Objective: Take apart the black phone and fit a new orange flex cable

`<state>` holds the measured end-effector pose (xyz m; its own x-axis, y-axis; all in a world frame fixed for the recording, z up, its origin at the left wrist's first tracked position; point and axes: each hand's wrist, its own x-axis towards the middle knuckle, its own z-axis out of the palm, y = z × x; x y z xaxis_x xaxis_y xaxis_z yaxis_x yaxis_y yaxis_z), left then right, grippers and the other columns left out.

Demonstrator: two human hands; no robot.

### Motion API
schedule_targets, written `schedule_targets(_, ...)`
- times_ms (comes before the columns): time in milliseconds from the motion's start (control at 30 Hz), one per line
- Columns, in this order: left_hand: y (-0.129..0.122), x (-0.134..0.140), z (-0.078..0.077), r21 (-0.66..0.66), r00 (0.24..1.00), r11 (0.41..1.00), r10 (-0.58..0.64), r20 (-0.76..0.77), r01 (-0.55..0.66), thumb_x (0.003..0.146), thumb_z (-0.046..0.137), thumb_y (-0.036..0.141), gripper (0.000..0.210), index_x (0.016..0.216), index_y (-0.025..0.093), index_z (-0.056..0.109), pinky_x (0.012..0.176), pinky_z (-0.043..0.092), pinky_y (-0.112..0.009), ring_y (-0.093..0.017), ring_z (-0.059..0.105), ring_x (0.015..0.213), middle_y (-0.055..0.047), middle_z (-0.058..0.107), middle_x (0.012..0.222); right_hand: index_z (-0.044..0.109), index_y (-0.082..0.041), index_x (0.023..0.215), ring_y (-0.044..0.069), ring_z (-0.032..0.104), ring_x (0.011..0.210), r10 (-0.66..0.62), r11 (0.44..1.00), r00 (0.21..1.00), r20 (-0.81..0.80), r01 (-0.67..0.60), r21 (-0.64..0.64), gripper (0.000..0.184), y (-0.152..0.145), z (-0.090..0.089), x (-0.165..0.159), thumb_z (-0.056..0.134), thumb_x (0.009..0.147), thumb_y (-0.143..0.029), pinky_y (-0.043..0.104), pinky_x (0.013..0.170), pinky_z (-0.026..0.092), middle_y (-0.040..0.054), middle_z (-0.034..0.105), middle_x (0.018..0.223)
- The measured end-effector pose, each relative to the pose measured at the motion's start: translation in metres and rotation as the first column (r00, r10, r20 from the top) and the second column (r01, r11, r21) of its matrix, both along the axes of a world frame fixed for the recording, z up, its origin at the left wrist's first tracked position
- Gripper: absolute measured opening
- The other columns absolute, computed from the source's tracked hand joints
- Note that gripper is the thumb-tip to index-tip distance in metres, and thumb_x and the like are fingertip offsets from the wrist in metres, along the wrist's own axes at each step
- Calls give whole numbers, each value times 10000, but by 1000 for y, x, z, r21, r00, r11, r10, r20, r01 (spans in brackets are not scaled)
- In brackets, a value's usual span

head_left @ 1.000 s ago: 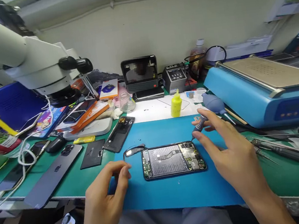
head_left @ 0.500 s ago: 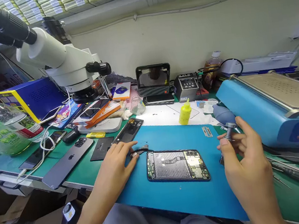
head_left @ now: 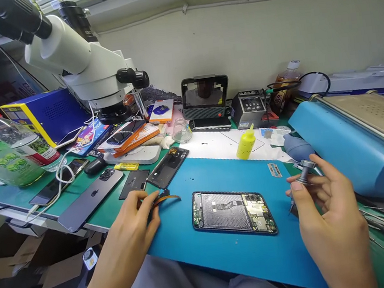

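Note:
An opened phone (head_left: 225, 210) lies on the blue mat (head_left: 181, 249), its dark battery bay and circuit board exposed. To its left, my left hand (head_left: 140, 221) pinches a thin flex cable (head_left: 165, 198) with a black end and an orange-brown strip. My right hand (head_left: 328, 211) is at the phone's right, closed around a grey metal screwdriver (head_left: 304, 172); its round cap points up and its lower part is mostly hidden by the fingers. A removed black back cover (head_left: 168, 167) and a flat black battery (head_left: 134, 183) lie beyond my left hand.
A microscope (head_left: 79, 69) stands at the back left. Around it are a grey phone (head_left: 91, 199), bottles and stacked boxes. A yellow squeeze bottle (head_left: 245, 143) stands behind the mat. At right are a blue air blower (head_left: 298, 147), a blue heating machine (head_left: 340, 143) and several tools.
My left hand has drawn back left and toward me, with the flex cable lifted from the mat. My right hand still holds the screwdriver. The view has shifted slightly.

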<state>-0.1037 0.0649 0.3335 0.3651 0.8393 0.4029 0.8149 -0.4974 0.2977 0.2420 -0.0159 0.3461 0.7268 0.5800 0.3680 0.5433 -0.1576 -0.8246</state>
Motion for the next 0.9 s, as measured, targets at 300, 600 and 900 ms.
schedule_targets(300,2,-15,17,-297,981,935,-178,77,193,1255,400,431,448,1597,401,688,868,662,-254,-173,803,1026,-40,721,1231,557,-445,1694,424,795,1110,-15,1000,1000,-5,15,5,776,1,1,1,663,987,-748,739,969,640,101,784,1289)
schedule_targets(600,12,-17,29,-273,941,901,-312,134,338,1211,595,337,432,1614,474,666,867,614,-199,-125,790,998,10,733,1224,579,-401,1684,426,799,1082,-3,999,1000,-13,4,40,821,2,2,1,725,943,-724,751,957,639,107,786,1256)
schedule_targets(900,-64,-34,-69,115,840,899,-437,321,423,1258,418,410,390,1038,229,685,605,500,-304,-144,554,590,16,617,731,601,-253,1680,367,793,1002,30,995,997,66,-36,95,833,6,3,-4,766,908,-518,669,929,628,149,772,1216)
